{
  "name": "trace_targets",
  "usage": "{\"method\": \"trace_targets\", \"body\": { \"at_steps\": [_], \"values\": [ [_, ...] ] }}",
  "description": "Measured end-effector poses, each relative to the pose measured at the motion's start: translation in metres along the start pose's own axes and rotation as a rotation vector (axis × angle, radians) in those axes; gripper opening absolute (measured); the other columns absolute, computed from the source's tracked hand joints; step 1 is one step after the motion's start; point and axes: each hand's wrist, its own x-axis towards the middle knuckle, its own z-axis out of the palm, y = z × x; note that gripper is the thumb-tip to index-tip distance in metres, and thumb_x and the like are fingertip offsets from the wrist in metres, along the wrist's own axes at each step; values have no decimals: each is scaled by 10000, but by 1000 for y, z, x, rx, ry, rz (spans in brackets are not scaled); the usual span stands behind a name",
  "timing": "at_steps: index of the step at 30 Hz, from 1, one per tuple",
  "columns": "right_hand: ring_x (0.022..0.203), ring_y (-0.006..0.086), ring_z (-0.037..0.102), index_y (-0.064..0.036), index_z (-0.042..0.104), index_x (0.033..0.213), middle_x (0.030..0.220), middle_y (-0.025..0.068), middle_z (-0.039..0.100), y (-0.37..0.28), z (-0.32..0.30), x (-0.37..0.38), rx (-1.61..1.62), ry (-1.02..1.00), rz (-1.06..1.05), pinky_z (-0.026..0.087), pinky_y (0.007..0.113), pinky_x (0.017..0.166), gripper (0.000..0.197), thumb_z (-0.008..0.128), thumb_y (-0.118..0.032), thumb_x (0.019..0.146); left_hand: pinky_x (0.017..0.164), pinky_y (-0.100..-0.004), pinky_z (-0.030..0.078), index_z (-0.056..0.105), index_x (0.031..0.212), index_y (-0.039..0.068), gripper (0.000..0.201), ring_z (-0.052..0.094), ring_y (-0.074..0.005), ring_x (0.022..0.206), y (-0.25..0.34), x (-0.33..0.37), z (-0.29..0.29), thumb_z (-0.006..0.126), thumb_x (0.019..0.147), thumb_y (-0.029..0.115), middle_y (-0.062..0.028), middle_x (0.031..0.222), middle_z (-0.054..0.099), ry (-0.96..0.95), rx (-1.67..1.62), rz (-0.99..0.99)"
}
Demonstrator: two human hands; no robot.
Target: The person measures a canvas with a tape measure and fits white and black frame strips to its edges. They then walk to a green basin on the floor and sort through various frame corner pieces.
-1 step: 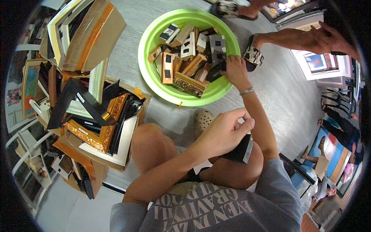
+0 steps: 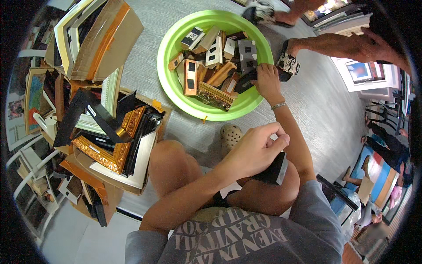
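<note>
A round lime-green basin point(image 2: 166, 83) on the floor holds many short cut pieces of picture frame moulding in wood, white, grey, gold and black. My right hand point(image 2: 267, 81) reaches to the basin's right side, fingers bent over the rim. Its thumb lies against a black frame piece point(image 2: 246, 82) there; the fingertips are partly hidden. Above my right thigh, my left hand point(image 2: 257, 149) is closed, thumb near the curled forefinger. What it holds, if anything, is hidden. Directly below it, a black piece with a silver-grey edge point(image 2: 276, 170) rests on the thigh.
At left, a cardboard box point(image 2: 145, 185) is packed with gold, black and white frame corners. Behind it stands another carton point(image 2: 105, 42) with frames. Another person's sandalled foot point(image 2: 289, 64) is beside the basin at right. My beige clog point(image 2: 231, 135) is below the basin.
My right hand has shifted very slightly down along the basin's edge, and its wrist has turned a little. The other person's far foot has moved slightly. My left hand stays put.
</note>
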Motion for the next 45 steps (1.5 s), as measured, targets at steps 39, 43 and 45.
{"method": "trace_targets", "body": {
  "at_steps": [39, 43, 45],
  "values": [
    [1042, 158, 565, -2, 356, 1384, 1141, 80, 563, -91, -184, -52, 1788, -305, -33, 482, 313, 917, 562, 655, -56, 911, 376, -213, 445, 556, 1214, 26, 587, 558, -90, 493, 9, 19, -56, 569, 929, 539, -36, 700, 590, 370, -353, 285],
    [1039, 138, 541, -23, 331, 1416, 1132, 59, 521, -103, -177, -58, 1823, -328, 90, 476, 297, 873, 564, 630, -119, 947, 396, -224, 436, 582, 1168, 43, 566, 533, -105, 460, 12, 14, -62, 511, 952, 562, -47, 676, 593, 376, -507, 152],
    [1037, 127, 523, -24, 321, 1422, 1137, 57, 517, -104, -162, -58, 1791, -189, 118, 471, 285, 864, 580, 635, -143, 948, 423, -231, 433, 577, 1173, 41, 603, 533, -113, 465, 12, 14, -60, 453, 964, 592, -53, 691, 597, 383, -541, 191]
  ]
}}
